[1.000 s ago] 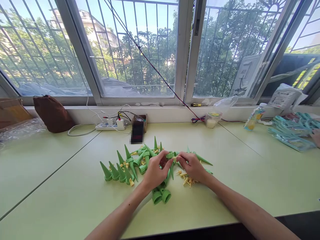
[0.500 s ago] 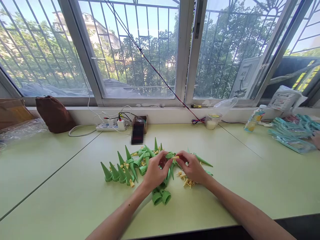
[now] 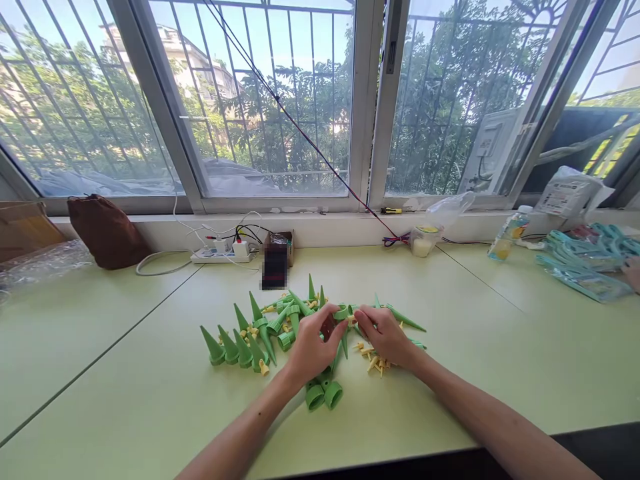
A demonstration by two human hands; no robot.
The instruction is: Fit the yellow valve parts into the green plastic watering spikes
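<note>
A heap of green plastic cone spikes and small yellow valve pieces lies on the pale green table. My left hand pinches one green spike by its wide end, just above the heap. My right hand meets it from the right, fingertips pinched on a small yellow piece at the spike's opening. A row of spikes stands upright to the left of my hands. Two more green spikes lie open-end towards me under my left wrist.
At the back stand a power strip with cables, a small dark box, a brown pouch, a lidded jar and a bottle. Teal packets lie at the right, where another person's fingers show.
My two hands have drawn closer together and sunk slightly. The yellow piece that showed between them is now mostly hidden at the spike's opening.
</note>
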